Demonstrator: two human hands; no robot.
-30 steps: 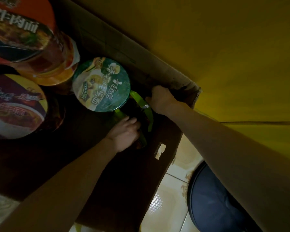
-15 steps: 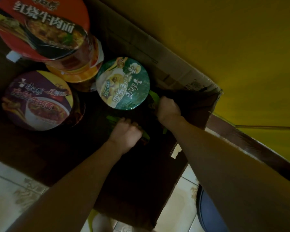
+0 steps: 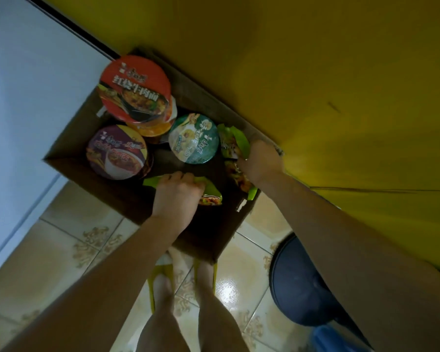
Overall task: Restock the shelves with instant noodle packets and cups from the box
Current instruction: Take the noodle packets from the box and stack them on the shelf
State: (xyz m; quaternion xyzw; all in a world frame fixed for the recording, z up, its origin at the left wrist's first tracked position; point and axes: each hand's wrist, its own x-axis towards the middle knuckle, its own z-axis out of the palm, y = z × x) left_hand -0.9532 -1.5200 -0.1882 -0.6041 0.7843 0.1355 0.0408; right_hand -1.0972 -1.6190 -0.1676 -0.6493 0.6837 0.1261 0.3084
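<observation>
The restocking looks only partly done, and how much has reached the shelves cannot be told, since no shelf is in view. The cardboard box sits on the tiled floor against a yellow wall, and there is plenty left in it. A red cup sits at 11 o'clock on top of an orange cup. A purple cup is at 9 o'clock, and a green cup is toward 2 o'clock.

The left hand, at 5 o'clock in the box, has its fingers curled over a green packet and grasps it. The right hand, at 3 o'clock by the box corner, clutches a pair of packets whose ends stick out above and below it. Both loads are inside the box or at its rim.

The current step appears to be gathering packets. After that they must be carried to a shelf, and at least four cups then remain. A dark patch of bare box bottom hints that some stock has gone.
</observation>
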